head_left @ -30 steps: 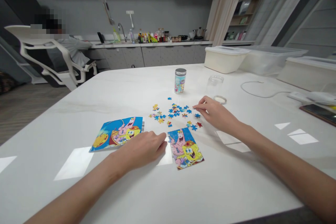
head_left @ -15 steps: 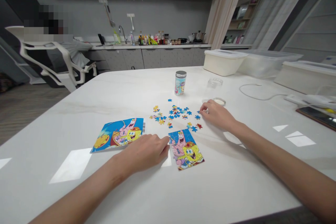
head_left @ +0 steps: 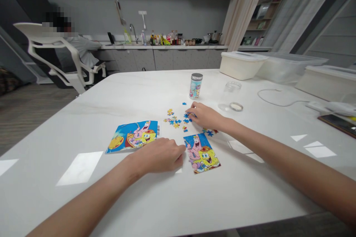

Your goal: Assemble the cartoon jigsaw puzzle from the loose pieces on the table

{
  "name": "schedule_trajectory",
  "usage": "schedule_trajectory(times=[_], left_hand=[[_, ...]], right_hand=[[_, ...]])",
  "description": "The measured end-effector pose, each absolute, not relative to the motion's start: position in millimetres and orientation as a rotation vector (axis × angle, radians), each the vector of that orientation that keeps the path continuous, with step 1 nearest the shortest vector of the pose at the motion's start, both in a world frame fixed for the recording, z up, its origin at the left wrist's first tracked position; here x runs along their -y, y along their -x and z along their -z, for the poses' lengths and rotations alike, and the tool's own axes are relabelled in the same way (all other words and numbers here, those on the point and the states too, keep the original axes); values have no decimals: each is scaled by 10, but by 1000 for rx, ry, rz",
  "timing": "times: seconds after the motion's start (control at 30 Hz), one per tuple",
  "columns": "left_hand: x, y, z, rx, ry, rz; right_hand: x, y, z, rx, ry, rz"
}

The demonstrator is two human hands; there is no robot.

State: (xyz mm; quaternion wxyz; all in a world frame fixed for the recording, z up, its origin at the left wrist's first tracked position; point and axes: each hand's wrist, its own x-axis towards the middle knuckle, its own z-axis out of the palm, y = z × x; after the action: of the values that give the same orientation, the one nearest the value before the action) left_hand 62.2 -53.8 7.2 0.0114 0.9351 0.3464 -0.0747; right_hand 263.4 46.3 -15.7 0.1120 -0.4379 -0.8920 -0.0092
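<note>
While the curled left hand [head_left: 162, 155] is resting at the picture card [head_left: 203, 153] on the near table [head_left: 250, 196], the right hand [head_left: 207, 116] is bending over loose puzzle pieces [head_left: 175, 121] farther off, any pinch hidden in both, light fingertips best sparing neighbouring pieces.

The left hand [head_left: 165, 155] is curled into a loose fist, its back turned up, just at the left side of the puzzle picture [head_left: 202, 154]. The right hand [head_left: 207, 116] is beyond this picture, the fingers bent down and its forearm reaching from the right.
</note>
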Motion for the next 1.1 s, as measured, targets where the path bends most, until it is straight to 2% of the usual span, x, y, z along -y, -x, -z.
schedule_trajectory(times=[0.53, 1.1], left_hand=[[570, -615, -85, -993, -2986, 221], [580, -629, -60, -938, -3023, 185]], right_hand=[[-560, -2695, 301, 2514, 1254, -132], [-536, -2710, 305, 2487, 1259, -144]])
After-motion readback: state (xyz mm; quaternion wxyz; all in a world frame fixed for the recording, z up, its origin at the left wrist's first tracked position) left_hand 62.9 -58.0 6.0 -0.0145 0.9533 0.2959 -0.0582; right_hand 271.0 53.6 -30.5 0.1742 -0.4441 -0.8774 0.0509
